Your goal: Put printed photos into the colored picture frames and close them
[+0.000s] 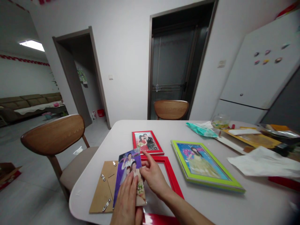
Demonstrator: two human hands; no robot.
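A printed photo [129,170] of a couple on a purple ground is held over the table's near edge. My left hand [126,201] lies on its lower part with fingers stretched up over the picture. My right hand [153,175] pinches the photo's right edge. Under and beside them lie a brown frame backing board [103,189] with metal clips and an empty red frame [172,175].
A small red-framed photo [147,142] and a green-framed picture [203,164] lie on the white table [211,203]. Papers, envelopes and a teal bag clutter the far right. Wooden chairs stand at left [55,134] and behind [171,109]; a fridge [260,72] is at right.
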